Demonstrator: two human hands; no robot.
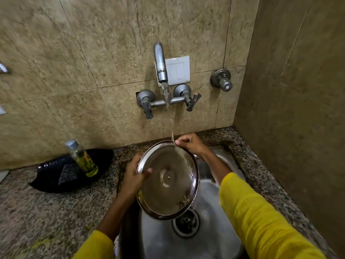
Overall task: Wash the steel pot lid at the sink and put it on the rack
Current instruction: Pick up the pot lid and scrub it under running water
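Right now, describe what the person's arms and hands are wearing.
Both arms wear bright yellow long sleeves, the left sleeve and right sleeve pushed up, leaving the forearms bare. The left hand and right hand are bare: no gloves; no rings or watch visible.

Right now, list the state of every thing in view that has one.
Tap: running.
Steel pot lid: tilted over the sink, held by the rim, water running down it.
Left hand: gripping the lid.
Right hand: gripping the lid.
Sink: wet, drain unplugged.
Bottle: capped, upright.
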